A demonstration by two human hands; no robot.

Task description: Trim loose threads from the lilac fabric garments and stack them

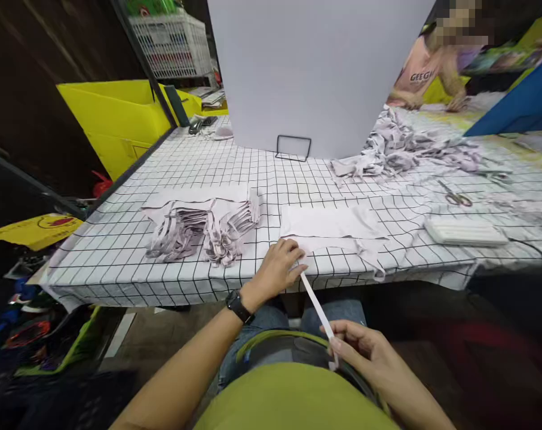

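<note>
A flat pale cloth piece (pixel 333 222) with narrow straps lies near the table's front edge. My left hand (pixel 279 263), with a dark watch on its wrist, rests at the left corner of this piece, fingers and thumb closed at the root of one strap. That pale strap (pixel 316 304) runs taut off the table towards my lap. My right hand (pixel 355 346) pinches it near its lower end, and a short tail hangs below the fingers. The other strap (pixel 370 258) lies loose on the table at the right. Left of my hands sits a stack of similar strapped pieces (pixel 203 221).
A white board (pixel 311 77) stands behind, a wire stand (pixel 293 148) at its foot. A cloth heap (pixel 400 146), scissors (pixel 455 196) and a white corded box (pixel 465 231) lie right on the checked tablecloth (pixel 172 167). A co-worker (pixel 427 71) sits beyond.
</note>
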